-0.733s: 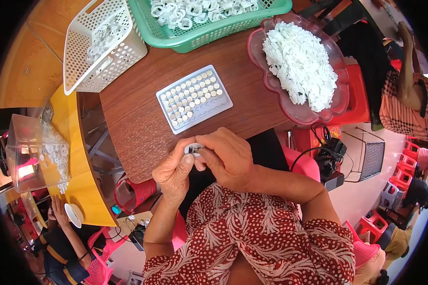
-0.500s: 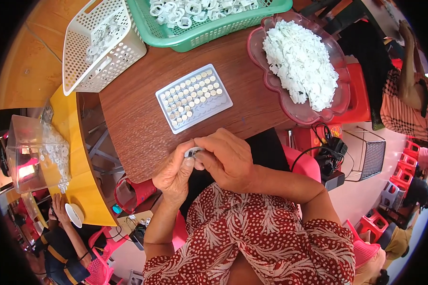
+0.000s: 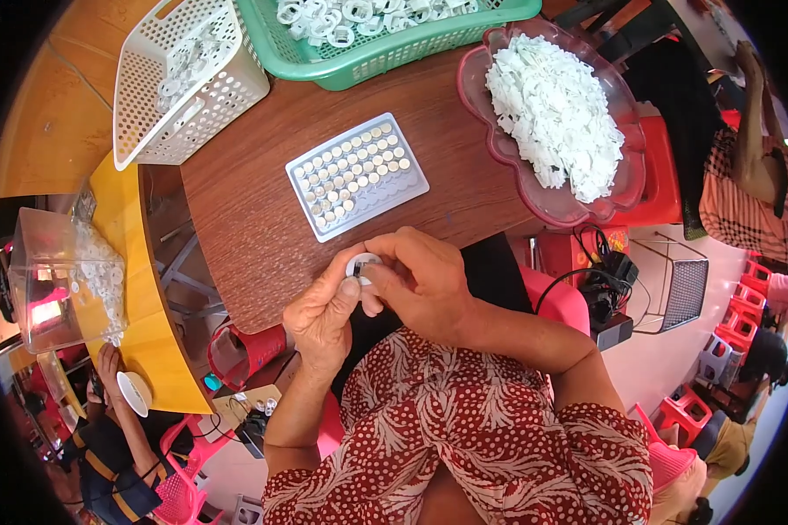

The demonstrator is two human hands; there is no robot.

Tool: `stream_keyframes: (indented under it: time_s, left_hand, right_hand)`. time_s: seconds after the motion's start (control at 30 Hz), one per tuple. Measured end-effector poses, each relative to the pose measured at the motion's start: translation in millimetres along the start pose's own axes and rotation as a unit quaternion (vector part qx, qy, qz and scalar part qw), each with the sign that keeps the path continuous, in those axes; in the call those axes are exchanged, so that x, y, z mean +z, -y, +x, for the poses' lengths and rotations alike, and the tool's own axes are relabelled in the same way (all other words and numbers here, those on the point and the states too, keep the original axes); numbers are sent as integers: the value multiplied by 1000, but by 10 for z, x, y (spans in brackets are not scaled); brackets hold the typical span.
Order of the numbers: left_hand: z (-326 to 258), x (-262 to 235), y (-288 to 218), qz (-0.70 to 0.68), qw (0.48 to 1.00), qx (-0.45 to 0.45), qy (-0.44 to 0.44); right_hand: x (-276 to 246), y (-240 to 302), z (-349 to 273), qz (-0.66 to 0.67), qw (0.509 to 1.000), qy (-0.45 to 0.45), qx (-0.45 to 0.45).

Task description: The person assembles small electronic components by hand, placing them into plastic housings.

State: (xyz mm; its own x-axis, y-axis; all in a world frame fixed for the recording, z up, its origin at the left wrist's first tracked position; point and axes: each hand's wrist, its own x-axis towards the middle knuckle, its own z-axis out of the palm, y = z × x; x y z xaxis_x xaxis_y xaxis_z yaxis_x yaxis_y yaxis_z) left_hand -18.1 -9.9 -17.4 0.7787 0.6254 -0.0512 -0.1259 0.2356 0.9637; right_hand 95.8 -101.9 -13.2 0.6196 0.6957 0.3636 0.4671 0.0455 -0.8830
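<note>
Between both hands, just past the table's near edge, is a small round white plastic part (image 3: 356,262) with a dark piece in its middle. My left hand (image 3: 320,319) pinches it between thumb and fingers from the left. My right hand (image 3: 429,284) is closed on it from the other side, thumb at the dark piece; the fingertips hide part of it. Beyond my hands, apart from them, lies a pale plastic tray (image 3: 398,185) with rows of small round silvery discs like button cells. Some of its pockets at the near right hold no discs.
A white perforated basket (image 3: 223,105) and a green basket (image 3: 394,57), both with white ring-shaped parts, stand at the back. At right, a pink scalloped bowl (image 3: 499,166) holds many white plastic strips. Cables with black adapters (image 3: 600,297) lie right of me. Other people work left and right.
Both hands have risen slightly with the white part, which is now tilted so more of its round face shows. The view has shifted a little.
</note>
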Motion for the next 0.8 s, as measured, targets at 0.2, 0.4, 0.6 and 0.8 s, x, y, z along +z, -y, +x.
stream_keyframes:
  time_s: [0.2, 0.4, 0.6, 0.8]
  left_hand:
    - [10, 22, 9, -60, 996, -51, -31]
    - [7, 56, 37, -65, 995, -47, -58]
    - [3, 80, 98, -69, 993, -37, -94]
    - [14, 108, 124, -68, 992, -37, -100]
  right_hand:
    - [22, -13, -24, 62, 989, 39, 129]
    - [28, -28, -49, 51, 992, 36, 113]
    - [36, -7, -74, 34, 995, 17, 89]
    - [36, -36, -75, 42, 991, 22, 125]
